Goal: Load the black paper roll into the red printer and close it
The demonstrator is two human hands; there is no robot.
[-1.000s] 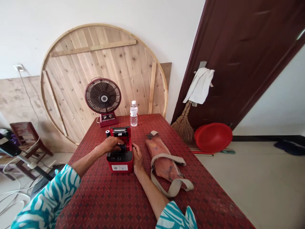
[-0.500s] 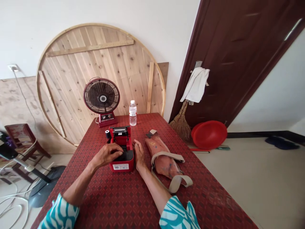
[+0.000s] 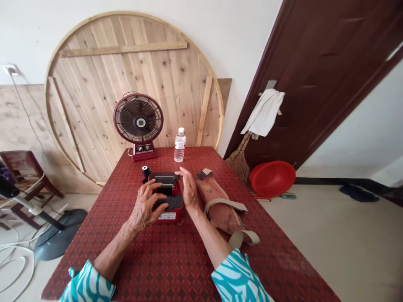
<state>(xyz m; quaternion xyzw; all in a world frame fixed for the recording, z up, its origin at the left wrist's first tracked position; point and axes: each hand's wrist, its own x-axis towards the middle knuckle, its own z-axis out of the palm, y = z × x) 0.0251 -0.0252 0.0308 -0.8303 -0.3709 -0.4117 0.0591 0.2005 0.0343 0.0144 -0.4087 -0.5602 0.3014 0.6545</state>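
Observation:
A small red and black machine with rollers (image 3: 170, 216) sits on the table, a white label with a square code on its front. Its hinged top, carrying a roller, looks partly lowered. My left hand (image 3: 145, 204) lies over the machine's left side with fingers spread, the tips touching its black parts. My right hand (image 3: 189, 192) is stretched along the right side, its fingertips by the top's right corner. Behind the machine's left corner stands a small black roll-shaped piece with a white end (image 3: 145, 170). To the right lies a worn reddish pouch with pale straps (image 3: 222, 212).
At the table's (image 3: 163, 268) far end stand a dark red fan (image 3: 139, 121) and a water bottle (image 3: 179, 146). A round wooden board (image 3: 132, 71) leans on the wall. Red basins (image 3: 273, 178) and a broom (image 3: 239, 161) are by the door; a stand base (image 3: 59, 235) and cables lie left.
The machine's top has tipped down from upright. My left hand has spread its fingers and reached farther forward; my right fingers have moved up to the top's corner. The view has shifted slightly.

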